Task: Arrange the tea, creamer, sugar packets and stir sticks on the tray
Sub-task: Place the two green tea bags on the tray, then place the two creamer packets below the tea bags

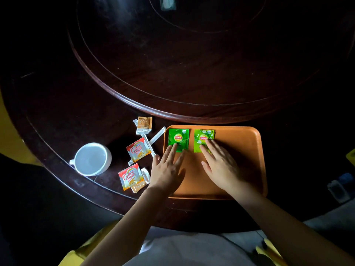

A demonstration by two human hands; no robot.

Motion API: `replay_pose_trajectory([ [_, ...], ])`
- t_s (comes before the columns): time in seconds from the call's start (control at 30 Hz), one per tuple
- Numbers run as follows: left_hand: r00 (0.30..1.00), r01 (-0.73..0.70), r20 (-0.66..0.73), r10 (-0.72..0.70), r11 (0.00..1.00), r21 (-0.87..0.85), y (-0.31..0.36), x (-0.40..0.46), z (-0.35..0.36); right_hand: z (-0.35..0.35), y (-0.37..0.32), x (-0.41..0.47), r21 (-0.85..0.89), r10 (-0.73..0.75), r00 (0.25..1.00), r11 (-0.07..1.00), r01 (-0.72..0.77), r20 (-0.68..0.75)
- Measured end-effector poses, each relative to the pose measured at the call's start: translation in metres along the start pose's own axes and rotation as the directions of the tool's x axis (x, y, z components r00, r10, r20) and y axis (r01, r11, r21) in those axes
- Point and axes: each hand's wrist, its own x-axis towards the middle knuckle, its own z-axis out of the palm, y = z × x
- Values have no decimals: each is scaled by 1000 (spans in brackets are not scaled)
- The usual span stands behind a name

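Tray [240, 162] under both flat, open hands, cup [91, 159] well left of the left hand [167, 169], creamer packets [137, 149] just left of it, left tea [178, 139] beneath its fingertips, right tea [202, 138] beneath the right hand [221, 166], sugar packets [144, 124] and sticks [157, 135] beyond the left hand.

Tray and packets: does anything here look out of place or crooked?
On the tray both tea packets lie flat, side by side, nearly straight. Left of it, the creamer packets, sugar packets and stir sticks lie scattered, tilted and overlapping. Nothing looks spilled or torn.
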Motion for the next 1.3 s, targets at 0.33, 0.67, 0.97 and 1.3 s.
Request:
replay_pose_trajectory([
  [0.33, 999, 9, 49, -11, 1000, 22, 4, 3, -8, -3, -1, 6, -7, 9, 1000, 1000, -9, 23],
  [0.67, 980, -15, -198, -14, 989, -146, 3, -18, -20, -12, -16, 1, 148, 2, 990, 989, 19, -143],
  [0.97, 866, 262, -348, -360, 918, -298, -79, -99, -1, -21, -87, 39, 110, -349, 911, 919, 379, -220],
  [1.3, 943, 241, -177, -283, 944, -225, -104, -106, 20, -2, -147, 85, 0, -522, 849, 852, 524, 89],
])
